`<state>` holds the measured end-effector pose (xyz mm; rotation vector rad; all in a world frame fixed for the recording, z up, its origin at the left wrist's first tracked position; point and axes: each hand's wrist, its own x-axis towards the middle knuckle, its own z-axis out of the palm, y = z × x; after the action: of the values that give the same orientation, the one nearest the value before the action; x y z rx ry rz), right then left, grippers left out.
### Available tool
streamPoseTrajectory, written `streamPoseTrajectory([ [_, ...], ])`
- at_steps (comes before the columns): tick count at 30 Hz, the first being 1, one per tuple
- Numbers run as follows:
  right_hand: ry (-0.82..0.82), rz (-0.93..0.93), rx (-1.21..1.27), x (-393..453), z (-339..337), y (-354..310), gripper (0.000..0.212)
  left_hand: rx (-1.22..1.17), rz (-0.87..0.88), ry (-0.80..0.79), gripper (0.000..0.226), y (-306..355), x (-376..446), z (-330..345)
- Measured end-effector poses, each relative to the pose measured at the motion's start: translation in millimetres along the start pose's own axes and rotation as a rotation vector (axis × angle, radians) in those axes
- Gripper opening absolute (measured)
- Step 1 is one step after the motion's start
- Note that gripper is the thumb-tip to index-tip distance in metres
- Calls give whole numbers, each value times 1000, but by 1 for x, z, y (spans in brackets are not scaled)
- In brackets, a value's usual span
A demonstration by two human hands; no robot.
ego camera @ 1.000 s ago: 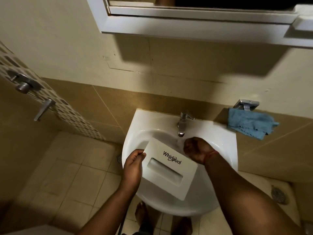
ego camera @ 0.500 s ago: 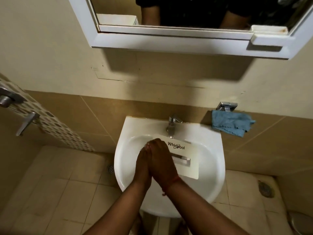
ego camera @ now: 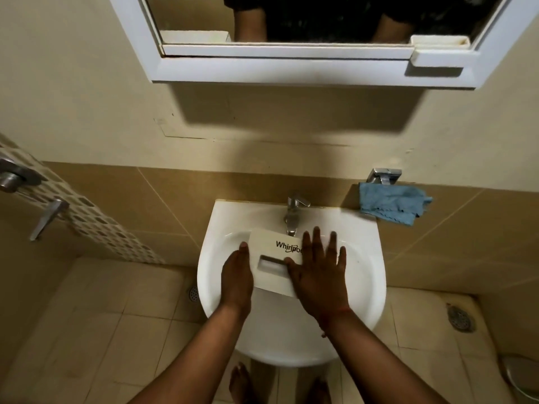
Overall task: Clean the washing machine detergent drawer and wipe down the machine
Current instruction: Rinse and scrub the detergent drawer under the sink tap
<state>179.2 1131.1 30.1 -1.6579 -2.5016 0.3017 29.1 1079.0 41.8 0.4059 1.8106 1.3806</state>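
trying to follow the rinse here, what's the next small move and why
Probably rub the right hand across the drawer front: its straight fingers lie flat on the panel under the tap, and the left hand steadies the other edge over the sink.

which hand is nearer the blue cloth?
Right. The right hand lies flat on the drawer's right end, on the side of the blue cloth. The left hand holds the drawer's far left edge.

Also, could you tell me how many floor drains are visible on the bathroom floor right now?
2. One floor drain sits left of the sink, partly hidden by its rim; the other floor drain lies on the tiles to the right. More could be hidden beneath the sink.
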Motion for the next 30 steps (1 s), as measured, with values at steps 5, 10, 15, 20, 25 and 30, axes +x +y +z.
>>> streamPoseTrajectory([
  [5, -37, -277, -26, -10, 7, 1, 69, 25, 11, 12, 44, -2, -14, 10],
  [10, -197, -19, 127, 11, -7, 43, 103, 62, 63, 97, 43, 2, -24, 18],
  [15, -65, 34, 378, 62, -40, 21, 78, 65, 36, 167, 44, 6, -24, 15],
  [20, -251, 0, 329, 124, -59, 3, 49, -51, 15, 253, 44, 8, -33, 13],
  [25, -288, 29, 281, 124, -56, -20, 43, -95, 36, 363, 56, 11, -42, 6],
  [30, -346, 29, 544, 100, -58, -9, 46, -124, 25, 351, 50, 12, -47, -2],
])
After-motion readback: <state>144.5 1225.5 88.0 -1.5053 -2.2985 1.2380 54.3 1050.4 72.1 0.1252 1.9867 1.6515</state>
